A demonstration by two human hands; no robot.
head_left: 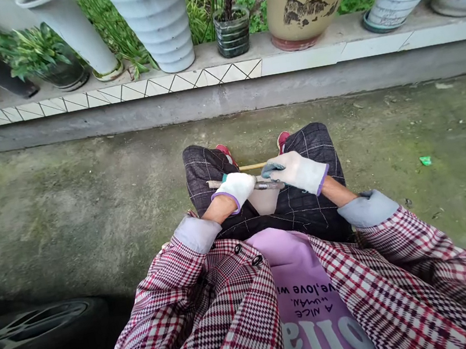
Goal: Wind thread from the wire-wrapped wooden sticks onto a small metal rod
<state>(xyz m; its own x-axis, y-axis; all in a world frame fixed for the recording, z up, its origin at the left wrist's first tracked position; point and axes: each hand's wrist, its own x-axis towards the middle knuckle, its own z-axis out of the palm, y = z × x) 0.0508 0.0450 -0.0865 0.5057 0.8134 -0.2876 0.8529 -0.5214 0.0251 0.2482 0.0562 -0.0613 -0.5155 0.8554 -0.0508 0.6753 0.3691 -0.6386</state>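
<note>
My left hand [236,189], in a white work glove with a purple cuff, is closed around a slim tool. A pale, stick-like end [215,184] juts out to its left. Between the hands shows a grey metallic shaft [266,185]; whether both parts are one piece I cannot tell. My right hand [296,170], gloved alike with grey-coated fingers, is curled over the shaft's right end. Its fingertips are partly hidden. Beneath the hands, between my thighs, lies a pale beige surface [264,201]. Just beyond is a thin yellow rod [251,167].
A low ledge [303,60] with tiled edging runs across the front, bearing several potted plants, among them a tall white ribbed pot [153,22] and a beige-brown pot [299,7]. A wheel [32,330] stands at lower left. A green scrap [425,160] lies on the concrete.
</note>
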